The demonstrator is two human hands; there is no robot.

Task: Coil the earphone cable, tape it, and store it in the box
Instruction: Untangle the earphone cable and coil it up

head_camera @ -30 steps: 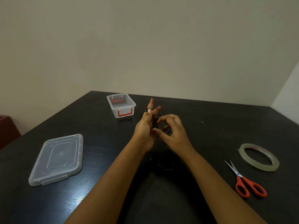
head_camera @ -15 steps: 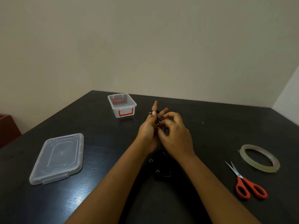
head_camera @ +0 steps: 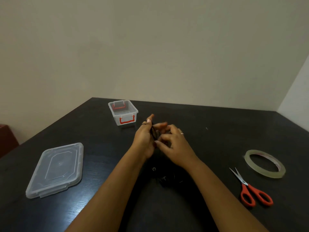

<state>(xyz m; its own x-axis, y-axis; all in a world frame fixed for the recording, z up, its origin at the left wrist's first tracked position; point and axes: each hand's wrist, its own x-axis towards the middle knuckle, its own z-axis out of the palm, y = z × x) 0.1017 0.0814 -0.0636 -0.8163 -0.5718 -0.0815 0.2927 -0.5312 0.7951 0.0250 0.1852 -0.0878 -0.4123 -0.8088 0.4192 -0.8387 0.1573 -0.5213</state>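
A black earphone cable [head_camera: 153,132] is looped around the fingers of my left hand [head_camera: 144,139], which is held upright above the dark table [head_camera: 209,124]. Touching it from the right, my right hand [head_camera: 173,144] pinches the cable between thumb and fingers. The loose end with the earbuds [head_camera: 164,179] lies on the table under my wrists, hard to make out against the dark top. A small clear box [head_camera: 123,113] with red handles stands open behind my left hand. A roll of clear tape [head_camera: 265,164] lies at the right.
Red-handled scissors [head_camera: 250,190] lie near the tape, blades pointing away. A clear plastic lid [head_camera: 56,169] rests flat at the left. A pale wall rises behind the table. A dark red object [head_camera: 6,139] sits beyond the table's left edge.
My right hand has kept circling the left hand's fingers with the cable, and the earbuds on the table have shifted slightly. Both hands stay in about the same spot.
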